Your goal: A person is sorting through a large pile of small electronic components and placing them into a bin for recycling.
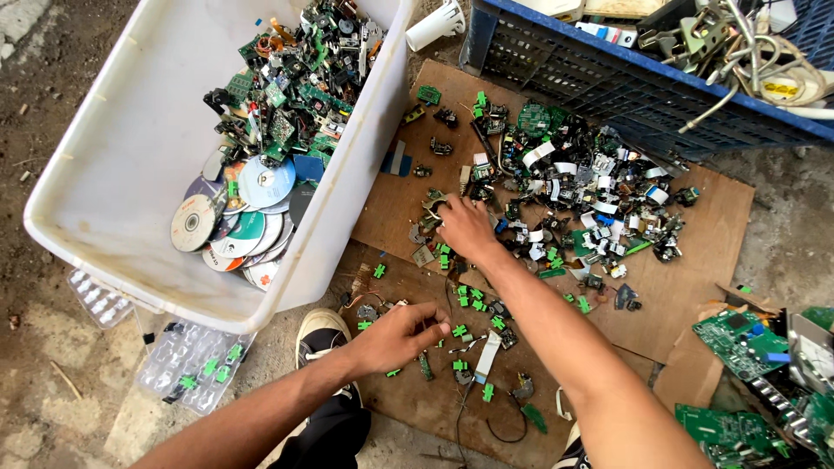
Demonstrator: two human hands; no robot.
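Head view: jagged green circuit scraps (569, 187)

Both arms extended, left hand (401, 337) and right hand (465, 227) curled.

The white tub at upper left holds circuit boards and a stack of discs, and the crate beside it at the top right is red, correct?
Not quite. The crate is blue, not red, as the head view shows. The rest stands: the white tub holds circuit boards and a stack of discs.
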